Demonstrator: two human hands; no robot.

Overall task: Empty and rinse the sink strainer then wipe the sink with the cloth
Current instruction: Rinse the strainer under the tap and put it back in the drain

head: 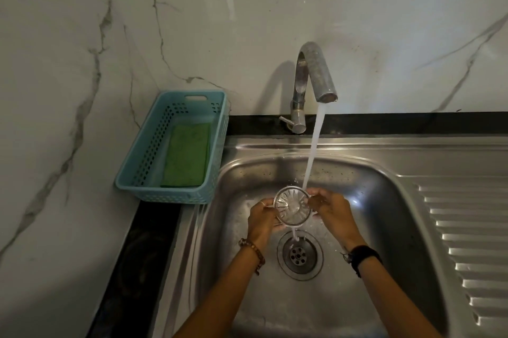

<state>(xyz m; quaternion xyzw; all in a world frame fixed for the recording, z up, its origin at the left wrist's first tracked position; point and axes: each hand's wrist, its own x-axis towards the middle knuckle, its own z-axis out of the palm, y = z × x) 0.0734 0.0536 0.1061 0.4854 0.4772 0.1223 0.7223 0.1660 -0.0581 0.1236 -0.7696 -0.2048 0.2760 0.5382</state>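
Strainer (292,206) gripped by left hand (262,216) and right hand (331,209), under tap (316,73) stream, above sink (384,200) drain (299,255).

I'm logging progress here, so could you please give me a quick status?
Left hand and right hand grip the strainer. Tap water rinsing it over the drain. Green cloth in basket. Nothing obstructing.

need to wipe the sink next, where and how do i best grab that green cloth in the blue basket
Take the green cloth by its near short edge, reaching straight down from above: it lies flat on the floor of the blue basket, whose walls block any sideways approach. Both hands are now busy holding the strainer.
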